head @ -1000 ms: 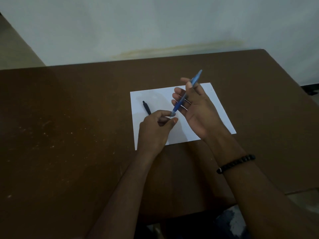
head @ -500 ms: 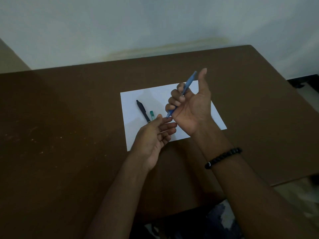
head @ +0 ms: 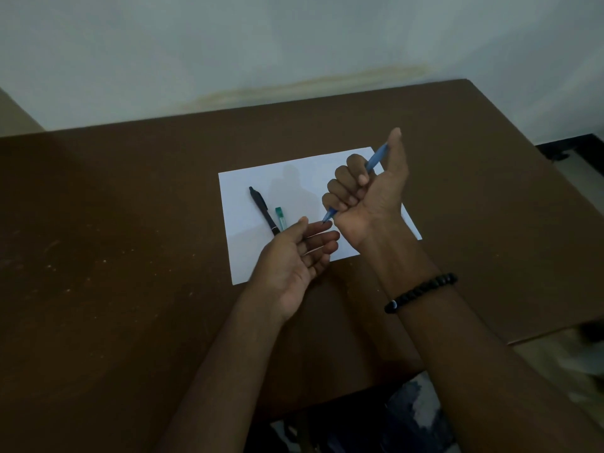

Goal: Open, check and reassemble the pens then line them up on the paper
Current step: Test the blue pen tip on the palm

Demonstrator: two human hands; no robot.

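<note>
Gripping a blue pen (head: 376, 160) in a closed fist, the right hand (head: 366, 197) is raised above the sheet of paper (head: 248, 256), its fingers (head: 343, 188) curled round the barrel and the thumb standing straight up beside the pen's upper end. The tip pokes out below the fist, just beside the fingertips of the left hand (head: 294, 266), which lies nearer, palm up, fingers loosely spread and holding nothing. A black beaded bracelet (head: 421, 291) circles the right wrist.

Beyond the left fingers, a black pen (head: 263, 210) lies on the paper, slanting away to the left, with a small green piece (head: 280, 217) just beside it on the right; whether that is a cap or a short barrel section cannot be told.

Farther still, the brown bench (head: 130, 223) runs back to a pale wall (head: 294, 44).

By the look of it, the blue pen is light, stiff and smooth plastic, likely to slip if twisted from one end only. A sound hold would pinch the barrel on each side of its joint, one hand to each half, keeping any small inner parts over the paper.
</note>
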